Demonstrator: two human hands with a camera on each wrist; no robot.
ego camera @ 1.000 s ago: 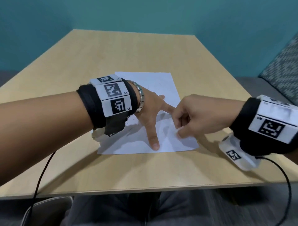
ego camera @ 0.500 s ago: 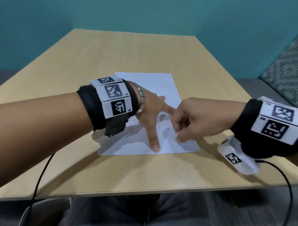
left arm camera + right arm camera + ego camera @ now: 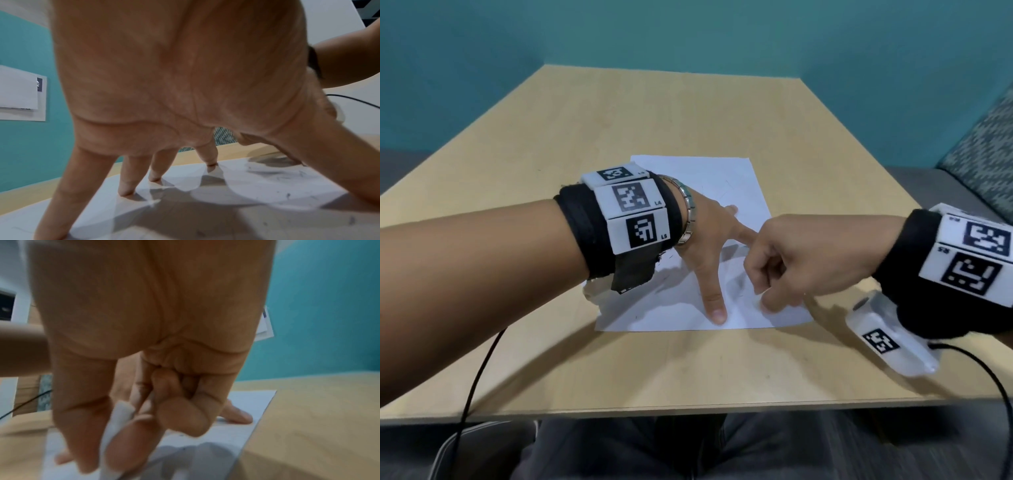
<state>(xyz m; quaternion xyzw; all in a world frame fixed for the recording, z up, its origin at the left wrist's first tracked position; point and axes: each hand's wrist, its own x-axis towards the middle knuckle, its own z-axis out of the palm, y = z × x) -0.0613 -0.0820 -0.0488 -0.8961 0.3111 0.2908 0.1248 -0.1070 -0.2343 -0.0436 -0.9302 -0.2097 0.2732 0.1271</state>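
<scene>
A white sheet of paper (image 3: 709, 178) with faint pencil marks lies flat on the wooden table (image 3: 619, 113). My left hand (image 3: 705, 253) presses on it, fingers straight and spread; the fingertips (image 3: 125, 193) touch the paper (image 3: 246, 186). My right hand (image 3: 763, 294) is curled just right of the left thumb, low over the sheet's near right part. In the right wrist view its thumb and fingers pinch a small white eraser (image 3: 121, 415) against the paper (image 3: 246, 410). From the head view the eraser is almost hidden by the fingers.
Teal walls (image 3: 688, 34) close off the table's far side. A patterned cushion (image 3: 983, 154) sits at the right. Black cables (image 3: 476, 370) hang from both wrists over the table's near edge (image 3: 688, 409). A white notice (image 3: 18, 92) hangs on the wall.
My right hand has slid slightly toward the paper's near edge with the eraser, and its wrist has turned a little. The left hand and the sheet have stayed put.
</scene>
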